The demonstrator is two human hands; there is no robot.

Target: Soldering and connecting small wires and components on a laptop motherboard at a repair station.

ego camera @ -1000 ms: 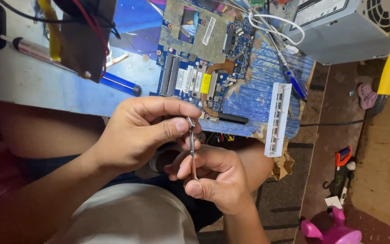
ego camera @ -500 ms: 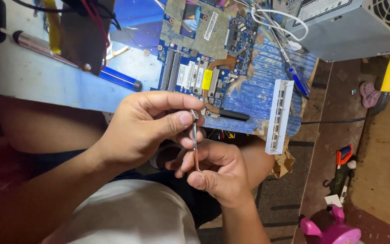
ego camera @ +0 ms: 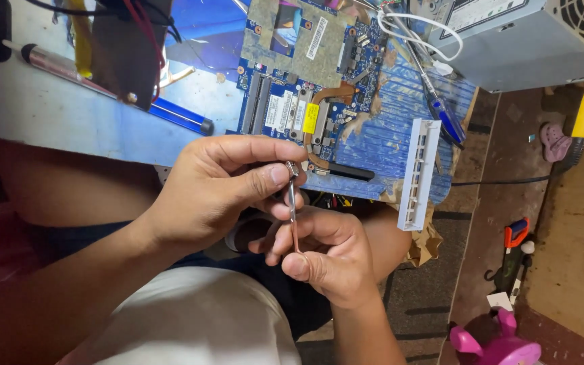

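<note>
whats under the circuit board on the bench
The circuit board lies on a blue ribbed sheet, which shows past its right and lower edges. Whatever is directly beneath the board is covered and cannot be seen.

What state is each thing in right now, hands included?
left hand: pinching the top end of the thin metal strip
right hand: gripping the strip's lower end
thin metal strip: upright, held between both hands
circuit board: bare, lying flat on the table
white slotted bracket: loose, lying at the board's edge
</note>
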